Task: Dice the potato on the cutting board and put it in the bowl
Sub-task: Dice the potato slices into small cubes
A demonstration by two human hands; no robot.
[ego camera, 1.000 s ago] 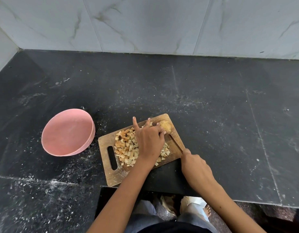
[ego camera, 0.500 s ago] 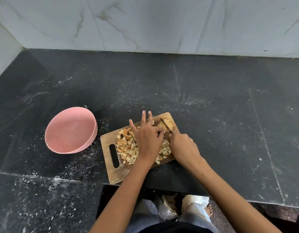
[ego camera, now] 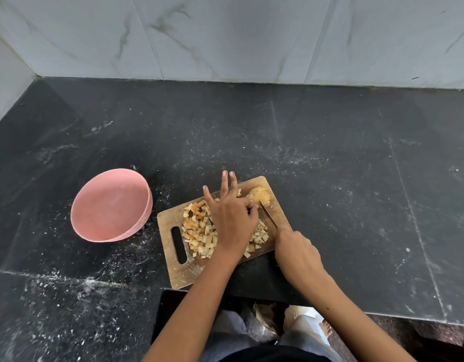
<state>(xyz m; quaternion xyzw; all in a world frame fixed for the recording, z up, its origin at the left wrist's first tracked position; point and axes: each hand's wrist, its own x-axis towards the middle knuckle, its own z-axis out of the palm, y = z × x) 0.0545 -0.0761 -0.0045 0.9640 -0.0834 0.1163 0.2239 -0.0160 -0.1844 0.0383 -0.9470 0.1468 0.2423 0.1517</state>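
A wooden cutting board [ego camera: 173,218] lies on the black counter, handle slot towards me. Pale diced potato cubes [ego camera: 199,231] cover its middle. An uncut yellowish potato chunk [ego camera: 259,195] sits at the board's far right corner. My left hand [ego camera: 231,220] hovers over the cubes, three fingers straight, thumb and forefinger curled against the chunk's near edge. My right hand [ego camera: 296,252] grips a knife [ego camera: 268,215] whose tip points at the chunk. An empty pink bowl [ego camera: 87,226] stands left of the board.
Marble wall tiles [ego camera: 225,35] close off the back and left of the black counter [ego camera: 356,178]. White specks dust the counter around the bowl and the front left. The counter's front edge runs just below the board, with my legs beneath it.
The knife pushed forward to the potato chunk, then drew back towards me with my right hand. My left hand stayed over the cubes, its fingers spreading a little.
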